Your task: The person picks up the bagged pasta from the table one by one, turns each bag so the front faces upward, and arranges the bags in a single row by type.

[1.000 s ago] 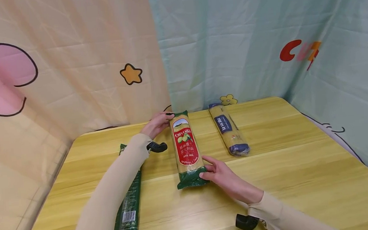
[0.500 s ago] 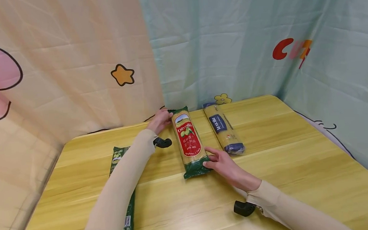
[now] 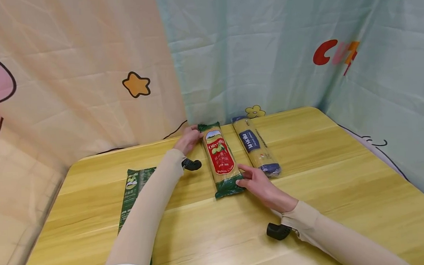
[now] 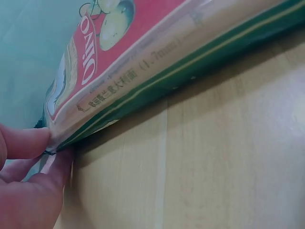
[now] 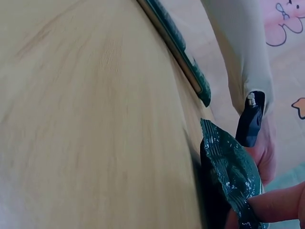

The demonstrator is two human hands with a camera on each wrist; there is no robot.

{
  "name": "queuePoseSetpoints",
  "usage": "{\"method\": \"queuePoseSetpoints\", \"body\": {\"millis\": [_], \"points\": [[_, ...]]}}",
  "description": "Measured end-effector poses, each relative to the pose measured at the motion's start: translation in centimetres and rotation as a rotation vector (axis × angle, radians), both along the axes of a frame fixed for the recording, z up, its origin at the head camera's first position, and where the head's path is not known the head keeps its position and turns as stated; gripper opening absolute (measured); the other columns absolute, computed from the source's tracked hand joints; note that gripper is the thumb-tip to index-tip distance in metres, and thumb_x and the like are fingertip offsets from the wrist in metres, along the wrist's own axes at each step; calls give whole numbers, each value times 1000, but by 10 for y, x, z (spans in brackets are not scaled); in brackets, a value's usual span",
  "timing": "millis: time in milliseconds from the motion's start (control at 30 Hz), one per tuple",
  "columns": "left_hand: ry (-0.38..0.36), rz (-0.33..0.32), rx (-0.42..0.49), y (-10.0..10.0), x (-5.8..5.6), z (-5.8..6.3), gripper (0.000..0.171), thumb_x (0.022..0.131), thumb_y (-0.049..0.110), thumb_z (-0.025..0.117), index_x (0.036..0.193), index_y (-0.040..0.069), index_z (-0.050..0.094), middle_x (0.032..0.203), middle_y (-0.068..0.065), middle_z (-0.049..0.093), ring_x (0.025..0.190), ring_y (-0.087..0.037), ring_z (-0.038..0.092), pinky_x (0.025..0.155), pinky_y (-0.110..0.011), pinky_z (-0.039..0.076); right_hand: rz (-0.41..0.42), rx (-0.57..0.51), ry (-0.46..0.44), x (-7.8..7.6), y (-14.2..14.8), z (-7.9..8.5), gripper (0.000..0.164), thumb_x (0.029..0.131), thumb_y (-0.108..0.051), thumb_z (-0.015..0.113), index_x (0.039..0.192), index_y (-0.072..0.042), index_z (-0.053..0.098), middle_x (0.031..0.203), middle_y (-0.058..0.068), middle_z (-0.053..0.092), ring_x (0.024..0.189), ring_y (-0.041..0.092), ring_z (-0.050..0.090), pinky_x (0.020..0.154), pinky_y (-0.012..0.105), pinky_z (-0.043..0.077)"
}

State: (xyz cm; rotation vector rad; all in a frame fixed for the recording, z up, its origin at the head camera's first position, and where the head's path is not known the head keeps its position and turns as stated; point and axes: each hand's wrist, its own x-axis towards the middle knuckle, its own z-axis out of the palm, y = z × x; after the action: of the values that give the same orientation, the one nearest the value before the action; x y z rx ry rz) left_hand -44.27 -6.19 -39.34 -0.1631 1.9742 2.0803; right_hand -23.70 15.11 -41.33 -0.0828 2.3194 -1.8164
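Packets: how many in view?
3: the red-labelled packet, held by the left hand and right hand; the blue-ended packet to its right; the green packet at the left, partly hidden by the left sleeve. No others show.

The long spaghetti pack (image 3: 221,159) is yellow with green ends and a red label facing up. It slants near the back of the bench (image 3: 328,154), left hand (image 3: 188,140) pinching its far end, right hand (image 3: 263,188) its near end.

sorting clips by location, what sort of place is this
Possibly a makeshift recording booth: cartoon-printed fabric hangs behind and beside a wood-patterned table, and black devices sit at both of the person's wrists.
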Motion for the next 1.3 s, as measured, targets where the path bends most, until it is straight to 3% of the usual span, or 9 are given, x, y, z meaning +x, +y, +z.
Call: {"method": "queuePoseSetpoints", "body": {"millis": [100,167,300,467,667,767,900,1100,1300], "points": [[6,11,4,1,-1,0,67,91,-16,46,154,1,26,159,-16,22,120,-23,38,97,-30,36,2,18,3,-3,0,-1,62,93,2,58,150,3,35,151,25,35,138,40,33,109,50,32],[12,16,2,2,-3,-1,67,91,-16,47,153,1,29,156,-16,27,104,-21,45,87,-29,39,1,34,11,-4,0,-2,62,93,2,58,150,3,35,151,25,35,138,40,34,109,49,32],[25,10,-21,2,-4,-1,65,92,-14,48,153,2,31,153,-18,32,85,-19,43,77,-29,39,-12,83,43,-7,-2,-2,61,91,3,60,148,4,37,145,27,42,129,38,45,104,47,40],[36,-4,-81,-1,-2,0,64,93,-12,50,153,1,30,154,-18,31,95,-22,44,86,-30,41,-16,132,66,-8,-4,-2,60,90,3,62,146,3,41,137,24,51,112,31,54,92,38,48],[61,-5,-147,-2,-1,1,64,92,-12,51,152,1,32,153,-18,33,103,-25,45,91,-33,42,11,172,95,-11,-1,-2,59,89,3,64,144,4,44,129,21,58,101,25,55,81,32,48],[65,5,-178,-3,-2,0,65,91,-12,52,151,0,33,152,-18,35,110,-27,44,96,-35,42,46,191,126,-13,0,-1,58,88,5,65,143,6,44,109,17,62,88,22,52,70,29,43],[81,7,-207,-6,-2,-2,66,90,-14,53,151,-1,33,149,-20,37,113,-26,43,97,-34,41,69,225,154,-14,0,-1,58,87,5,66,142,8,46,84,8,53,76,19,44,61,27,34],[121,-5,-206,-10,-4,-5,69,88,-17,57,151,-3,32,133,-21,46,105,-22,44,92,-29,44,54,292,195,-15,-2,-2,56,87,3,68,139,7,49,84,7,52,78,20,45,65,29,36],[109,-25,-174,-12,-3,-5,67,89,-17,56,150,-4,33,138,-23,45,103,-22,50,94,-31,46,44,302,199,-13,-3,-5,56,87,3,69,140,7,49,84,8,52,79,20,46,68,30,38]]}}
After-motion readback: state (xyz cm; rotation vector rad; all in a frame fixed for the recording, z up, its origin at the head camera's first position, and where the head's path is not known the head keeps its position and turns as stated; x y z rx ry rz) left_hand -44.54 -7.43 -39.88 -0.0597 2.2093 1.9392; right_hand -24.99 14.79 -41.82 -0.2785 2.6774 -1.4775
